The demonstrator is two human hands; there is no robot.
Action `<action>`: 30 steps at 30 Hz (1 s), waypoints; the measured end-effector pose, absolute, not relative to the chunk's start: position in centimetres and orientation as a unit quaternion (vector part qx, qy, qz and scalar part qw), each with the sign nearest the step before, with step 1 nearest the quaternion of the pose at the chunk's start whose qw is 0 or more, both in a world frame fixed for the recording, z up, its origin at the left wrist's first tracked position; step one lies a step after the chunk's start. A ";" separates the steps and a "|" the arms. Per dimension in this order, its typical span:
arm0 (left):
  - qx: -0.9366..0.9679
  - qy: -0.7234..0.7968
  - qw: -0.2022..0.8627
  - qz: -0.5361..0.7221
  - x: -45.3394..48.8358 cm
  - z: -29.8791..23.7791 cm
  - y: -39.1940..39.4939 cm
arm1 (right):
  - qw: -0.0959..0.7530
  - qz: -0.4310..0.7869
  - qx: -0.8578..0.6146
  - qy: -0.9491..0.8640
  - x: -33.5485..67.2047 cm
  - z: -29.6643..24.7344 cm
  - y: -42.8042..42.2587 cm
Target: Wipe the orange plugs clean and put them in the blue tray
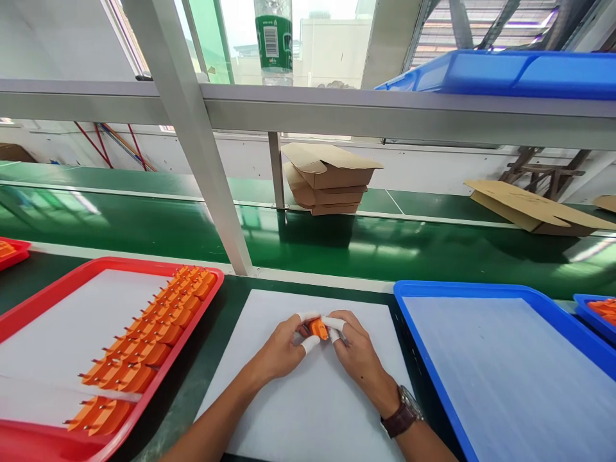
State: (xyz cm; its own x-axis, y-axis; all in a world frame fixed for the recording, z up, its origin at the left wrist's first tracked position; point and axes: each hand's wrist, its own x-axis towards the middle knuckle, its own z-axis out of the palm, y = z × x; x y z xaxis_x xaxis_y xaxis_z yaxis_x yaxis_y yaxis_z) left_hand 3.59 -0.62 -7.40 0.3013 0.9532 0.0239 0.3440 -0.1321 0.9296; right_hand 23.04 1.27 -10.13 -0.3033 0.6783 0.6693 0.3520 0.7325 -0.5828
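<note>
Between the fingertips of both hands is a small orange plastic part (318,329), held just above a white sheet (308,398). My left hand (283,346) pinches it from the left with thumb and forefinger. From the right, my right hand (353,343) grips it with its thumb and fingers. White finger cots cover several fingertips, and a watch sits on the right wrist. To the left, a red tray (108,263) carries rows of similar orange parts (154,333) with thin dark pins sticking out. A blue tray (462,287) lined with white lies at the right.
Behind the bench runs a green conveyor belt (144,221) with stacked cardboard boxes (332,179) beyond it. A slanted metal post (202,147) rises behind the sheet to a crossbar. A smaller blue tray (580,309) with orange pieces stands at far right. A bottle (274,42) stands above.
</note>
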 end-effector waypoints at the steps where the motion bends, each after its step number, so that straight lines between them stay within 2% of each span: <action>1: 0.681 0.484 0.440 0.331 3.6 -7.3 -0.7 | 0.491 0.166 -0.330 -0.789 23.1 -10.2 1.3; 10: 0.680 0.463 0.435 0.365 3.8 -7.8 -0.7 | 0.462 0.197 -0.352 -0.790 23.2 -11.2 1.7; 17: 0.710 0.476 0.352 0.381 4.3 -8.5 -0.5 | 0.459 0.241 -0.350 -0.781 23.2 -11.0 1.7; 21: 0.703 0.486 0.346 0.387 4.5 -8.5 -0.4 | 0.470 0.245 -0.352 -0.771 23.1 -11.2 1.8; 30: 0.541 0.510 0.496 0.449 4.4 -6.2 0.0 | 0.469 0.273 -0.408 -0.734 23.0 -11.5 2.1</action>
